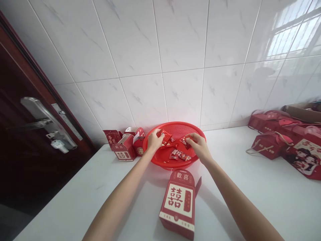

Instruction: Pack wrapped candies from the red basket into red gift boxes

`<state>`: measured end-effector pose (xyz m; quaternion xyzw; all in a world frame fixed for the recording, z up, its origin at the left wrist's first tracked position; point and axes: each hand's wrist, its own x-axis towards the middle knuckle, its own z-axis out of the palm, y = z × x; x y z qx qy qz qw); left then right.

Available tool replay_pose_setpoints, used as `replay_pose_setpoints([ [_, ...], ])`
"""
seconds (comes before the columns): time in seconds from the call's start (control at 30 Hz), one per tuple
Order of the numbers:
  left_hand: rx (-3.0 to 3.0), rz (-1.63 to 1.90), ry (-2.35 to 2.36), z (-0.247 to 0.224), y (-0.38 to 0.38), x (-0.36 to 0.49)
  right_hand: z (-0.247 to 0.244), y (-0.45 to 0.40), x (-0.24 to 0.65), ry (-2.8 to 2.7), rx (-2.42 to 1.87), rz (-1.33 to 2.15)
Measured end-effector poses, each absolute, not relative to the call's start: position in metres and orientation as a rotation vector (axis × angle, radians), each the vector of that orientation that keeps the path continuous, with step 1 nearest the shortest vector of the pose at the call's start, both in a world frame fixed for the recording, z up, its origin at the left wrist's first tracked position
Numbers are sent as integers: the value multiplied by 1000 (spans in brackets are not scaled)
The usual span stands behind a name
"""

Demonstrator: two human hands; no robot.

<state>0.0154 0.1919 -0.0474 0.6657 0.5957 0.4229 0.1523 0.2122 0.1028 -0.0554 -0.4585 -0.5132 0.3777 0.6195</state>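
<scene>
My L hand (pixel 155 140) has a red packet (pixel 165 138) pinched in its fingers; R hand (pixel 200 146) has its fingertips at a 2nd packet (pixel 184 143), can't tell if gripped. Both are inside the basket (pixel 160 156), more packets (pixel 181 155) just below my grip. The box (pixel 177 202) is on the near side, btwn my forearms, long axis toward the basket, hands abt equally near. Basket: red plastic, oval, mesh wall; packets shiny, crinkly; box matte card, arched top, side flap out.
</scene>
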Motion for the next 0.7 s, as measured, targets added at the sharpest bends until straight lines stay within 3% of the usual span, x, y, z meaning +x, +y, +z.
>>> replay_pose_setpoints([
  [0.7,2132,1486,1338,-44,172,-2,-49,98,222,-1079,-982,981],
])
